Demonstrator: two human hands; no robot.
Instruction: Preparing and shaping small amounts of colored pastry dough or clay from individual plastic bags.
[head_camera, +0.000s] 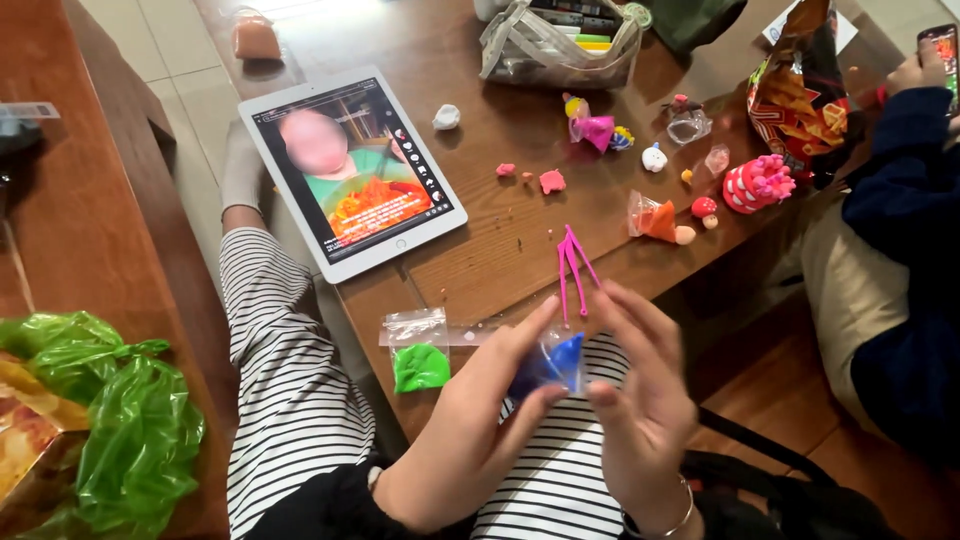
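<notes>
Wooden table edge over striped lap: left hand (470, 440) and right hand (640, 400) both pinch a clear bag of blue clay (550, 365), apparently being opened, so fingers likely must part its top; beyond lie green clay bag (420, 365), pink tool (572, 265), tablet (350, 170).

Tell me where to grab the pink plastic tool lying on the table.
Grip the pink plastic tool at its joined top end, coming from above on the far side. There the thin prongs meet in one stem; toward the hands they splay apart and lie flat on the table.
</notes>
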